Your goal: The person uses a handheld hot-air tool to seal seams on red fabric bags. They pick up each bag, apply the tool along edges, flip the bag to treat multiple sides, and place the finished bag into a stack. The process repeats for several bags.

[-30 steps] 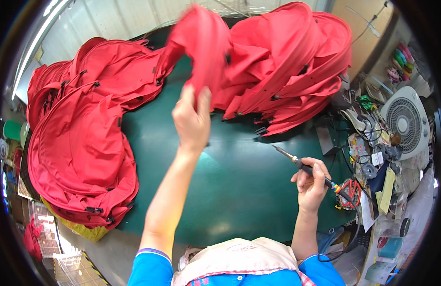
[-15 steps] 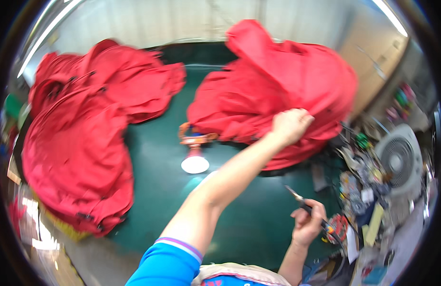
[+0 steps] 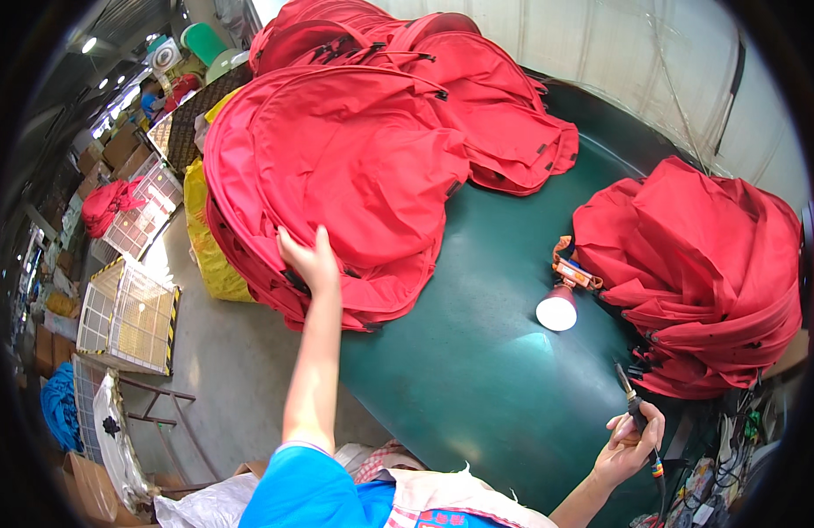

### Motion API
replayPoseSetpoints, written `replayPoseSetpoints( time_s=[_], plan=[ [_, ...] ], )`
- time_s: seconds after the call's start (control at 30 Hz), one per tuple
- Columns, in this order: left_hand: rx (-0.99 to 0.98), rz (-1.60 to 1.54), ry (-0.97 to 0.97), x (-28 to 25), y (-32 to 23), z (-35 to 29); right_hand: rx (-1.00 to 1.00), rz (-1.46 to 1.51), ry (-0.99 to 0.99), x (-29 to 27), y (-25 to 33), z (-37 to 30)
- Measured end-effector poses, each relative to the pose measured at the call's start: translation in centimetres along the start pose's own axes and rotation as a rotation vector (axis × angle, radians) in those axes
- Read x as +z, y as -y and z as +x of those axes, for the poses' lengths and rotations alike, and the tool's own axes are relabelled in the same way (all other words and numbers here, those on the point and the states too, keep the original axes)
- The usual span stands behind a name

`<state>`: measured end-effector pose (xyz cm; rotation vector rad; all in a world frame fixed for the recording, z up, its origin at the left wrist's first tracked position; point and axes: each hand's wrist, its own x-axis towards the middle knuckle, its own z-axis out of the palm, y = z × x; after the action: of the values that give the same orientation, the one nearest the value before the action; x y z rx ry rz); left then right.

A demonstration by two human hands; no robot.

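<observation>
My left hand reaches over the large red fabric bundle on the left, at its near left edge. Thumb and fingers are spread apart; whether they press on the cloth I cannot tell. Black clips and curved, hoop-like edges show on this bundle. At the lower right, my right hand grips a soldering iron by its dark handle, metal tip pointing up and away. A cord trails down from it. The tip is just short of a second crumpled red fabric bundle on the right.
A lamp with an orange strap lies on the dark green table and throws a bright spot. Past the table's left edge are a yellow bag, a wire crate and a metal frame. Cords and small clutter fill the lower right.
My view has swung left. The left hand has gone from the right red bundle to the left one and its fingers have spread. My right hand keeps the soldering iron.
</observation>
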<state>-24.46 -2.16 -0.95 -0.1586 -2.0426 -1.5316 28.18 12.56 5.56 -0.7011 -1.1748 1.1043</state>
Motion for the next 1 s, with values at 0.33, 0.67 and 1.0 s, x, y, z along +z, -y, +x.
replayPoseSetpoints(
  time_s=[0.33,0.67,1.0],
  plan=[
    [0.083,-0.259,0.094,0.5,-5.4,-3.4,0.019,0.060,0.234,8.5,0.8,-2.1],
    [0.495,-0.290,0.500,-5.5,-16.3,-25.4,-0.368,-0.121,0.077,20.1,-2.5,-1.8],
    [-0.842,-0.898,1.065,-12.3,-13.7,-26.1,-0.171,-0.037,0.075,16.6,-2.7,-3.1]
  ],
)
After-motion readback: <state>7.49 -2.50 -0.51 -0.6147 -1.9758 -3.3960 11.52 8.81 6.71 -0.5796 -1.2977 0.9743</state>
